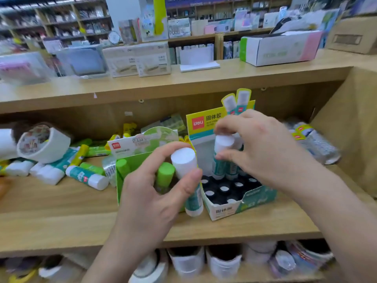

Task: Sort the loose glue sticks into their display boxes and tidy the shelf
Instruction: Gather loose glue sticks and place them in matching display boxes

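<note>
Left grip pinches a white-capped glue stick between thumb and fingers, upright, right at the front corner where the two boxes meet. Behind its fingers, green-capped sticks stand in the green display box. Right grip curls round the cap of a second stick, holding it upright beside others at the back of the teal display box. Dark round slots fill that box below the right grip. Well off to the left of the left grip, loose sticks lie jumbled on the wooden shelf, with a tape roll behind them.
</note>
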A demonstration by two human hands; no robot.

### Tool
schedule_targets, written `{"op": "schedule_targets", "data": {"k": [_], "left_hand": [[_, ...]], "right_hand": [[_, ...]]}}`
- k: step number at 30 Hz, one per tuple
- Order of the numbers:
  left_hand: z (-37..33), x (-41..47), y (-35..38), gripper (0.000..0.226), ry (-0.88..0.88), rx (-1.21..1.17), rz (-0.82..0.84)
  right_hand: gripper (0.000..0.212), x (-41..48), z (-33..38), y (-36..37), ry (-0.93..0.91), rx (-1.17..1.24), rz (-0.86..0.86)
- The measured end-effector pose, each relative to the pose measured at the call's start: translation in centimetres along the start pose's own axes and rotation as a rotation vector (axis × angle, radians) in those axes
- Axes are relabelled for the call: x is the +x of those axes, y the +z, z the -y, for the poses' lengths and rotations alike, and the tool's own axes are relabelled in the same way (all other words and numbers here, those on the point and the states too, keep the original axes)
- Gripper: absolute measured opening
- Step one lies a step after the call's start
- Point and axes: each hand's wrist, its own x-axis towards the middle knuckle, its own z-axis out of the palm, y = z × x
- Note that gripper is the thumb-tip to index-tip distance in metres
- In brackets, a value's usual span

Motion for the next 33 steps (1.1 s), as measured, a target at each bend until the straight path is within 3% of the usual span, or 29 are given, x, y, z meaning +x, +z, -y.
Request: {"op": "schedule_targets", "data": {"k": [12,16,20,26,33], "left_hand": [[0.0,0.8,0.3,0.034,-0.003,-0.065,-0.069],[-0.5,1.5,0.2,0.03,-0.009,-0.175,-0.071],[-1.6,2.6,0.4,0.031,0.038,-0.25,-0.058],[-2.4,4.4,1.1,0.03,0.114,-0.201,-0.016],[-0.9,5.3,1.9,0.026,0.008,-0.171,0.074]], "right_hand": [[0.008,0.6,-1.1,0.5,-0.213,-0.225,-0.021],[0.022,1.1,-1.3,1.2,-0.207,-0.273,0.013],[0.012,0.5,-0.9,0.7,-0.174,-0.304,0.046],[0.031,0.4,-0.7,-0.3,-0.087,-0.184,0.124],[0.027,-0.1,-0.7,-0.7,-0.014,0.063,0.093]]}}
